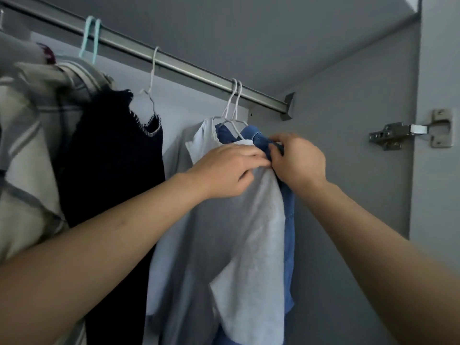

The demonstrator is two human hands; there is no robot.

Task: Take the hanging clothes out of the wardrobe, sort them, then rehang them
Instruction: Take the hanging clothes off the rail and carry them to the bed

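Observation:
A metal rail (189, 70) runs across the wardrobe top. At its right end two white wire hangers (234, 105) carry a pale grey-white shirt (251, 232) and, behind it, a blue denim shirt (288, 220). My left hand (224, 168) grips the pale shirt at its shoulder. My right hand (296, 160) pinches the blue shirt's collar just beside it. Further left hang a black knit top (112, 170) on a white hanger and a checked cream and grey garment (27, 158).
The wardrobe's grey side wall (348, 145) stands close on the right, with a metal door hinge (410, 131) on it. A light blue hanger hook (89, 38) sits on the rail at the left. The rail bracket (288, 105) ends the rail.

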